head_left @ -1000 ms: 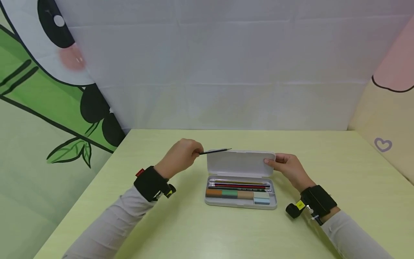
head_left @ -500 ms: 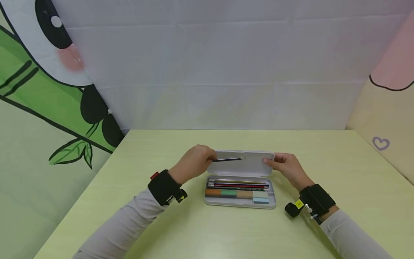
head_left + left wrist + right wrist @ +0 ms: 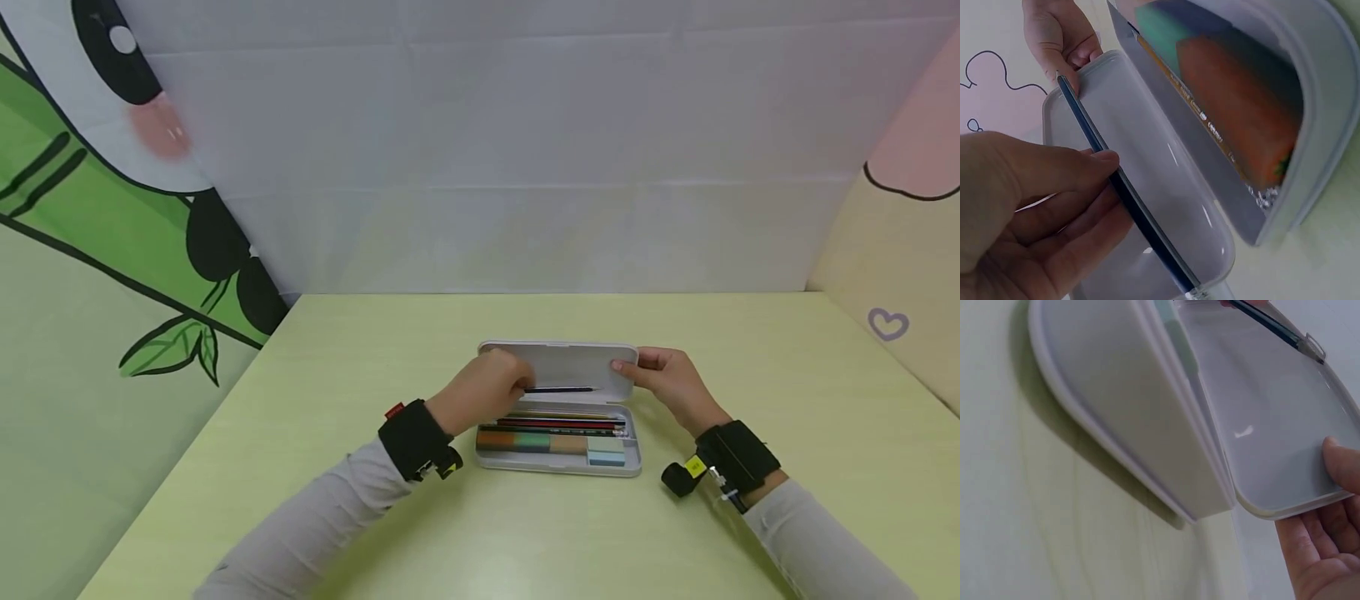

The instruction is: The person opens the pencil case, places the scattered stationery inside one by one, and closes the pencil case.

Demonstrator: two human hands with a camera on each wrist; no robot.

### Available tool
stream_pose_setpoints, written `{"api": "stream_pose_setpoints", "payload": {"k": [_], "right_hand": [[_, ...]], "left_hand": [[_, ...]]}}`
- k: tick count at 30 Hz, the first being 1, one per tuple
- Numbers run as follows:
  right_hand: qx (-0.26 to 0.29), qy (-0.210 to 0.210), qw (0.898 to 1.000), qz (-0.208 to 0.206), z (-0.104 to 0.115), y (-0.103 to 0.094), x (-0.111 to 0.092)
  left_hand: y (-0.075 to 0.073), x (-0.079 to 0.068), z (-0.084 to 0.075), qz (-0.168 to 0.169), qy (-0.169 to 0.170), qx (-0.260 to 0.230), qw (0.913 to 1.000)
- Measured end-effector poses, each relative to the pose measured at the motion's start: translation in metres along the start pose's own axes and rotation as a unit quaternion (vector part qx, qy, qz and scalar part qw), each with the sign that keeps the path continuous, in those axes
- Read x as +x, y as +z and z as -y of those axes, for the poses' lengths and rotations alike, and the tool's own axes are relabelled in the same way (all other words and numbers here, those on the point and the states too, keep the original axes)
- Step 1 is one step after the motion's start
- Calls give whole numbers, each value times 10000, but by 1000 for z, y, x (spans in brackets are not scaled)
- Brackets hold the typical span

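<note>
A white pencil case lies on the table with its lid (image 3: 573, 367) raised. My left hand (image 3: 487, 387) pinches a dark pencil (image 3: 1154, 230) between thumb and fingers, in front of the lid and above the case's back edge. The pencil's tip points right in the head view. My right hand (image 3: 675, 387) grips the lid's right end, thumb (image 3: 1341, 465) on the inner face and fingers behind. In the bottom tray (image 3: 540, 468) several pencils (image 3: 570, 423) lie along the back, partly hidden by my left hand. An orange block (image 3: 1235, 106) and other coloured blocks sit along the front.
The pale yellow table (image 3: 375, 329) spreads around the case. Behind it hangs a creased grey-white sheet (image 3: 525, 167). Printed cartoon panels stand at the left and right sides. Each wrist wears a black band (image 3: 738, 458) with a small camera.
My left hand has carried the pencil right and down, from left of the lid to just above the tray's pencils. My right hand keeps its grip on the lid.
</note>
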State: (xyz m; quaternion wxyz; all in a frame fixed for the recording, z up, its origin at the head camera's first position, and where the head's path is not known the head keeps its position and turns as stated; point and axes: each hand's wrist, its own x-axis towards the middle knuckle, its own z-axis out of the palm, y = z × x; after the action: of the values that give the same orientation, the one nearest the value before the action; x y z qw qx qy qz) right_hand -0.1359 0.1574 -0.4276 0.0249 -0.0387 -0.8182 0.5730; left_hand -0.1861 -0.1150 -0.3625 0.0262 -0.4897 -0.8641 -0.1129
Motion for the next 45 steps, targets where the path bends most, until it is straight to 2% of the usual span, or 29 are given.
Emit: {"api": "stream_pose_setpoints", "payload": {"k": [9,18,22,31,36,45], "right_hand": [[59,17,10000,-77,-4,2,-2],[30,-43,10000,-79,-3,6,-2],[68,-46,9999,-94,-4,5,0],[31,-43,10000,-47,-5,5,-2],[33,-32,10000,-43,-4,8,-3],[102,-32,9999,-108,-3,8,-3]], "left_hand": [[22,10,-7,220,356,72,9991],[33,9,-10,541,192,296,9979],[37,10,-10,572,228,397,9973],[42,12,-12,584,245,151,9979],[41,6,-8,598,79,-105,9981],[38,-6,3,387,-46,-173,9991]]}}
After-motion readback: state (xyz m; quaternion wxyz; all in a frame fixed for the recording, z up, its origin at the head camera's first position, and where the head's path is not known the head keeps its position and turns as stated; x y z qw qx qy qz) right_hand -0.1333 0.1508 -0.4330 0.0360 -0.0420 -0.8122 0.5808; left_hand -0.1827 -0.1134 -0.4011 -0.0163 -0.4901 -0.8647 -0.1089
